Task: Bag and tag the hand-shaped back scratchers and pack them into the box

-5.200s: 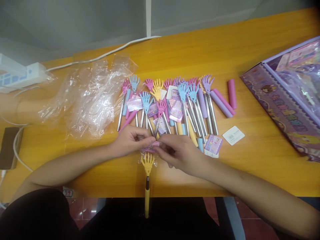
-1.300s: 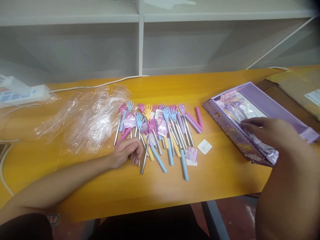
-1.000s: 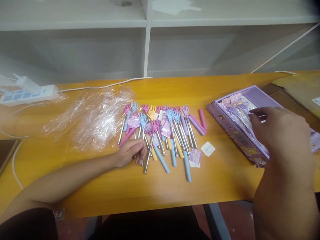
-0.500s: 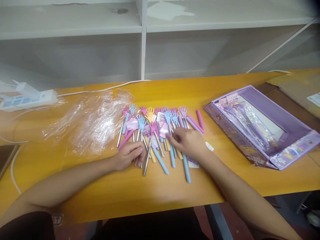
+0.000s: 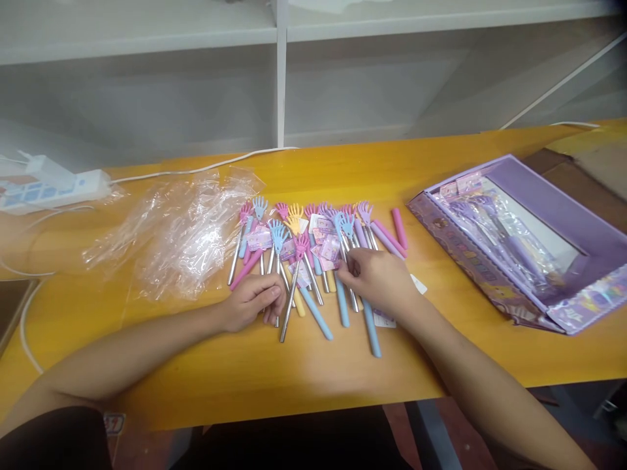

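Note:
Several back scratchers (image 5: 278, 236) lie in a loose pile, with hand-shaped heads in pink, blue, yellow and purple, metal rods and coloured grips. Printed cards (image 5: 259, 239) lie among them. My left hand (image 5: 255, 300) rests at the pile's near left edge, fingers curled against the rods; whatever is inside them, if anything, is hidden. At the right part of the pile my right hand (image 5: 377, 274) has its thumb and fingers closed around the rod of a blue back scratcher (image 5: 337, 222). Its fingertips are partly hidden.
Crumpled clear plastic bags (image 5: 191, 241) lie left of the pile. A power strip (image 5: 59, 189) with cables is at the far left. An open purple display box (image 5: 494, 274) holding bagged back scratchers stands right, beside brown cardboard (image 5: 563, 176). White shelving (image 5: 281, 85) rises behind.
The view has shifted slightly. My right hand and the blue back scratcher's head have moved a little to the right, the head now close against the neighbouring blue one. My left hand has stayed put.

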A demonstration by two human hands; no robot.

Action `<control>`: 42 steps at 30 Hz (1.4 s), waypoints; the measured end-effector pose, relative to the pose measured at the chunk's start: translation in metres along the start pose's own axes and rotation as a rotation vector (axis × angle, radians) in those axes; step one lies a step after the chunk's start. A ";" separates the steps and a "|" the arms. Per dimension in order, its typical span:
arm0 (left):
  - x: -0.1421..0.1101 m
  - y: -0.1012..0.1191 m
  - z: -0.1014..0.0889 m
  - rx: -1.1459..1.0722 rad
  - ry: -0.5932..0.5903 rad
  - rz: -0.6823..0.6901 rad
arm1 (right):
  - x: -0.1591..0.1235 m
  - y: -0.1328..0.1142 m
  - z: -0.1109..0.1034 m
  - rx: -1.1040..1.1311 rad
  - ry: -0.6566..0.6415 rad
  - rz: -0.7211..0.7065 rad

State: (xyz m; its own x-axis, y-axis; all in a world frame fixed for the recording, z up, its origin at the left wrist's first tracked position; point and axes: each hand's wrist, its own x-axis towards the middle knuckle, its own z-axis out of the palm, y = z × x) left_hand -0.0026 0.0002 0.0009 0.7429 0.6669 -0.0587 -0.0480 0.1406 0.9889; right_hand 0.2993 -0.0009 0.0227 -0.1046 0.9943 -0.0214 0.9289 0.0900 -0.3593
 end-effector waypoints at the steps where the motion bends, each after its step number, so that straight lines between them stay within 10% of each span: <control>1: 0.000 0.000 0.000 0.005 -0.005 0.005 | 0.000 0.001 -0.002 0.076 0.007 0.009; 7: -0.002 -0.001 0.000 0.021 0.019 0.045 | -0.011 0.000 -0.012 0.688 -0.063 -0.058; 15: -0.002 -0.006 0.002 -0.118 -0.005 -0.003 | -0.030 -0.025 -0.001 1.249 -0.694 -0.138; 23: -0.001 0.001 0.000 -0.215 0.028 -0.104 | -0.035 -0.040 0.001 1.035 -0.738 -0.269; 32: 0.001 -0.004 -0.001 -0.263 0.238 0.170 | -0.027 -0.027 -0.012 0.825 -0.641 -0.280; 42: -0.003 0.001 0.003 -0.129 0.158 0.183 | -0.031 -0.029 -0.018 0.737 -0.687 -0.301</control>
State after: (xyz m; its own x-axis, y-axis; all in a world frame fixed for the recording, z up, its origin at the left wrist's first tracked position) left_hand -0.0026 -0.0037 0.0023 0.6009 0.7943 0.0892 -0.2641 0.0919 0.9601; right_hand 0.2815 -0.0332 0.0505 -0.6884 0.6694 -0.2793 0.4097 0.0411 -0.9113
